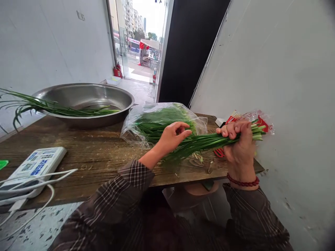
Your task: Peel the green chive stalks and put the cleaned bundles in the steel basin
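The left hand [176, 137] is curved with thumb and fingers apart, over the leafy side of the bunch [211, 141]; I cannot tell if it touches the leaves. The bunch lies to its right and passes under it, its long axis running sideways and rising a little towards the right, where the right hand [239, 141] is closed firmly around the stalks near their pale ends and is therefore the nearer to these ends. Around them, from the left, a power strip [34, 170] with cables lies on the counter [89, 150], then a basin [91, 122] with loose greens [83, 111] hanging over its rim, then a clear bag [130, 123] of greens just behind the left hand. Below the bunch are stalk scraps [196, 159] and a red handle [219, 152], partly covered; at far right, the wall [295, 87] limits the room.
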The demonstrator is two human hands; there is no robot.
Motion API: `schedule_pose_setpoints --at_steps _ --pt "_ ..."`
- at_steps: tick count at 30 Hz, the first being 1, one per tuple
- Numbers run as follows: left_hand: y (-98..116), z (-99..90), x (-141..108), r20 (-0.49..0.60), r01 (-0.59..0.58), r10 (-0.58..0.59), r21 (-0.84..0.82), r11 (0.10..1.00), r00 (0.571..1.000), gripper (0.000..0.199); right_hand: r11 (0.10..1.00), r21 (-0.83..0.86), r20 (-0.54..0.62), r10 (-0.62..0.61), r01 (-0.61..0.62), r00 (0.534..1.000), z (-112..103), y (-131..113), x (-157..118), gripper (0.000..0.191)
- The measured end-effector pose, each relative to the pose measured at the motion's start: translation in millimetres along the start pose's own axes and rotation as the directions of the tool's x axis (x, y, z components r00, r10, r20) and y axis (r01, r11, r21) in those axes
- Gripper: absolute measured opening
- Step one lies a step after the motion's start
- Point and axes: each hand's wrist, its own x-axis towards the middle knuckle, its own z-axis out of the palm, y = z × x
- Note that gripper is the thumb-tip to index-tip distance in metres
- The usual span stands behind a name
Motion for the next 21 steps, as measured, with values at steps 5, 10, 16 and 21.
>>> schedule_pose_setpoints --at_steps 5,10,16,21 --pt "-3.3 12.9 2.9 -0.097 0.000 0.005 0.048 0.999 0.995 0.023 0.999 0.014 -0.037 0.042 -0.042 0.998 3.1 3.3 -3.8 0.046" --pt "-35.9 4.3 -5.9 -0.236 0.084 -0.021 0.260 0.962 0.972 0.027 0.999 0.043 -0.141 0.016 -0.010 0.990 -3.8 -2.2 -1.0 0.045" --pt "-55.7 -16.8 -27.4 -0.268 0.146 -0.067 0.285 0.947 0.961 0.030 0.987 0.150 -0.351 -0.009 0.066 0.936 -19.2 -1.5 11.4 0.038" --pt "-57.8 -31.0 -46.6 -0.379 0.218 -0.104 0.270 0.938 0.920 0.037 0.968 0.240 -0.454 0.047 0.071 0.890 -29.5 2.7 20.3 0.034"
